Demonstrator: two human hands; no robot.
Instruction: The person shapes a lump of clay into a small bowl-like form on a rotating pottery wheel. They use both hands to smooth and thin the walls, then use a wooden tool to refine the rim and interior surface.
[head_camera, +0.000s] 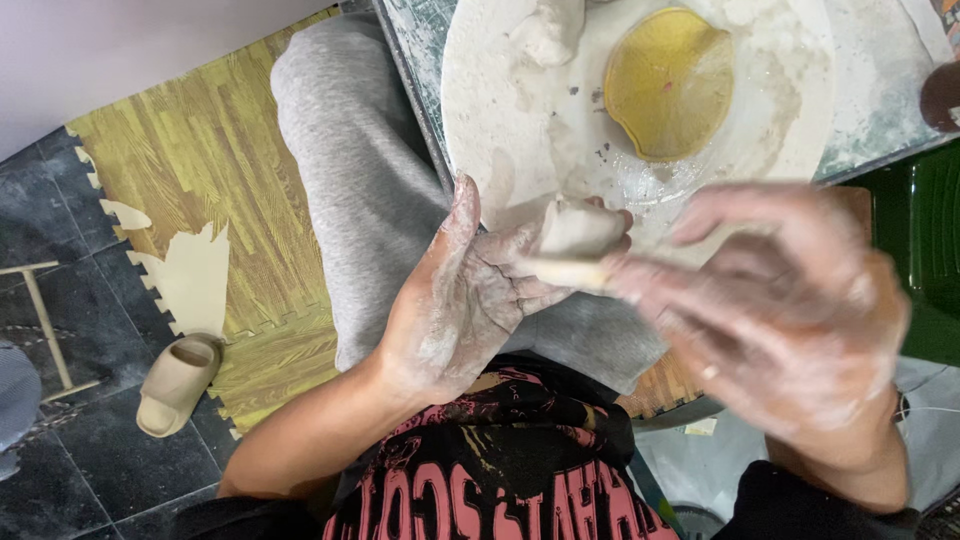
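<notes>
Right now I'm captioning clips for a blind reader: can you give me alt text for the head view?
Two clay-smeared hands work a small lump of pale clay: the left hand cradles it and the blurred right hand holds a stick-like tool against it. Above them sit a clay-coated wheel pan and a yellow sponge.

Head cam, steep downward, close over lap.

A lump of clay (578, 232) sits between the left hand (462, 300) and right hand (790, 310), below a wheel (520, 130) carrying a sponge (668, 84); a sandal (178, 384) lies far left on the floor.
</notes>
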